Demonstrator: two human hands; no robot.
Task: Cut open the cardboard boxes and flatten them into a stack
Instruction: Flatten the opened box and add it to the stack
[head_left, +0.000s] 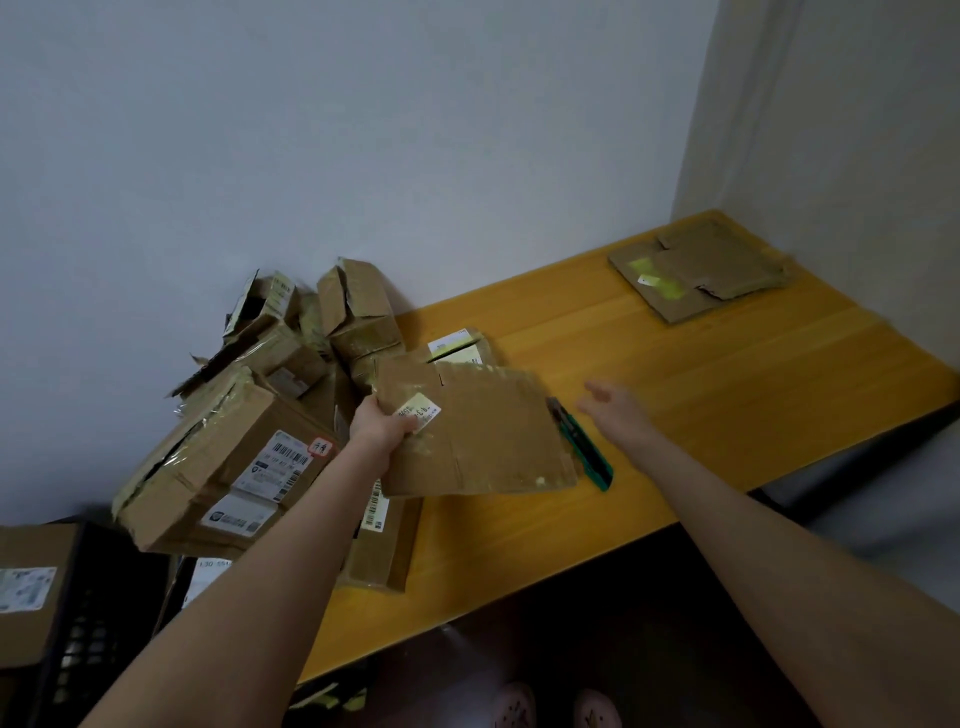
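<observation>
My left hand (382, 423) grips the left edge of a flattened cardboard box (483, 431) with a small white label, holding it tilted just above the yellow wooden table (727, 395). My right hand (610, 402) hovers over the table to the right of that sheet, fingers straight and holding nothing. A green utility knife (584, 449) lies on the table between the sheet and my right forearm, partly hidden under the sheet's edge. A stack of flattened boxes (698, 275) lies at the far right corner. Several unopened taped boxes (234, 441) are heaped at the table's left.
A white wall runs behind the table and a beige wall closes the right corner. A black plastic crate (88, 613) with a box in it stands at lower left. Cardboard scraps and two slippers (553, 706) lie on the dark floor below the table's front edge.
</observation>
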